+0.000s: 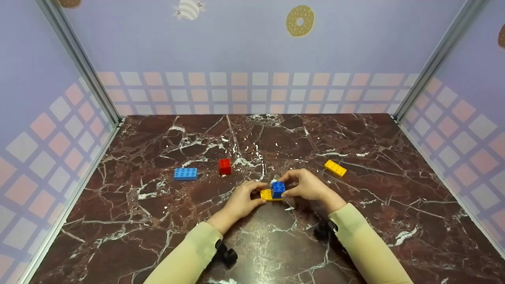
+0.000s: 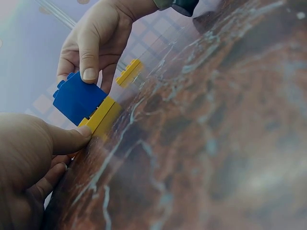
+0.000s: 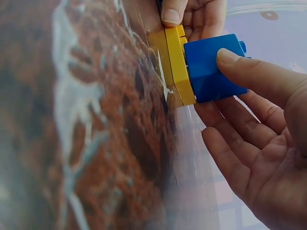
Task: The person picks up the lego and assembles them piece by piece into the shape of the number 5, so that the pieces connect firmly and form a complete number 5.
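Near the middle of the table, my left hand [image 1: 240, 199] pinches the left end of a flat yellow toy brick [image 1: 266, 195] between thumb and fingers. A taller dark blue brick [image 1: 278, 188] stands over the yellow one's right half, leaving studs bare on the left. My right hand [image 1: 310, 187] grips this blue brick, its thumb on the near side [image 3: 216, 72]. Yellow studs show along the seam in the right wrist view; whether the blue brick is pressed fully down, I cannot tell.
To the left lie a light blue brick [image 1: 185, 174] with several studs and a small red brick [image 1: 225, 166]. Another flat yellow brick [image 1: 335, 168] lies to the right, beyond my right hand. Patterned panels [image 1: 252, 92] wall the marbled table [image 1: 130, 236] at the back and sides.
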Demonstrator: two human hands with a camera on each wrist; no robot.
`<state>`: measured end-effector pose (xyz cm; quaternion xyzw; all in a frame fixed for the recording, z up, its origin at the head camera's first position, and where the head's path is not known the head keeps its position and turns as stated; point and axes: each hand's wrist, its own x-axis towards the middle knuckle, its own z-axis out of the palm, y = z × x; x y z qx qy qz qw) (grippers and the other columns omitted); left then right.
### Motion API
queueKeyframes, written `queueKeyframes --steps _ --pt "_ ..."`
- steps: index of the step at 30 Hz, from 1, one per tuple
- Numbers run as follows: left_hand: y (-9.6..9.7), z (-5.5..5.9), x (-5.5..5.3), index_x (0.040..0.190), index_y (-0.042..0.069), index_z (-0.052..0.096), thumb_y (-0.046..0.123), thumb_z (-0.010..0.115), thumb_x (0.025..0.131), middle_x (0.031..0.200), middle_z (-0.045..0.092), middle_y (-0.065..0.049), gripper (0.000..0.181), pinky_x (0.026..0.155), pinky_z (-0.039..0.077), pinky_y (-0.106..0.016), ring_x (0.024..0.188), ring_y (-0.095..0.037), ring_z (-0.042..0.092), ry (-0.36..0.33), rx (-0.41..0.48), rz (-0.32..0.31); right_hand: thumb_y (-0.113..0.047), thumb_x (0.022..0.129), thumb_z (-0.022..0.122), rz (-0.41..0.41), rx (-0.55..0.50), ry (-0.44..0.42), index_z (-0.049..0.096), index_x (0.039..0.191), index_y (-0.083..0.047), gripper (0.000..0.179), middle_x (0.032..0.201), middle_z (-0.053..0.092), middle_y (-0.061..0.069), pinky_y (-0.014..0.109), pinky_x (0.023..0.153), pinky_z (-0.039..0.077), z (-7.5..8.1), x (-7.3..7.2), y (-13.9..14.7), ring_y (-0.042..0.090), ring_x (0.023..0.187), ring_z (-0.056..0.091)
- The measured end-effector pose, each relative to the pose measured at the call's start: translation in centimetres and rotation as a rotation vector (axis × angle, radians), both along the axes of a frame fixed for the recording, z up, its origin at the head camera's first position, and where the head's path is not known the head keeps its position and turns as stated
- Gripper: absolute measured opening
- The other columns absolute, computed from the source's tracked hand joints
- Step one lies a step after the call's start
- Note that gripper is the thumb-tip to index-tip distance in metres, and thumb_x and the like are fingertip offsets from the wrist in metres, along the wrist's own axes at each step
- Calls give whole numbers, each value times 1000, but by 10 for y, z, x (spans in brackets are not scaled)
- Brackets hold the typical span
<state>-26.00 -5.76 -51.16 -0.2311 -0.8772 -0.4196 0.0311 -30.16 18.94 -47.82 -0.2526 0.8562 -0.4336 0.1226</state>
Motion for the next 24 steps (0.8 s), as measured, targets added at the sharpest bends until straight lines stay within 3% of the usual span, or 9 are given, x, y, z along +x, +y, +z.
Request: queueKeyframes --steps 24 --pt "0 0 -1 128 7 70 12 82 85 126 71 -12 44 102 53 -47 113 -29 65 -9 -10 14 -8 80 87 -14 -1 19 75 107 -5 29 112 76 15 38 91 58 -1 1 0 23 102 71"
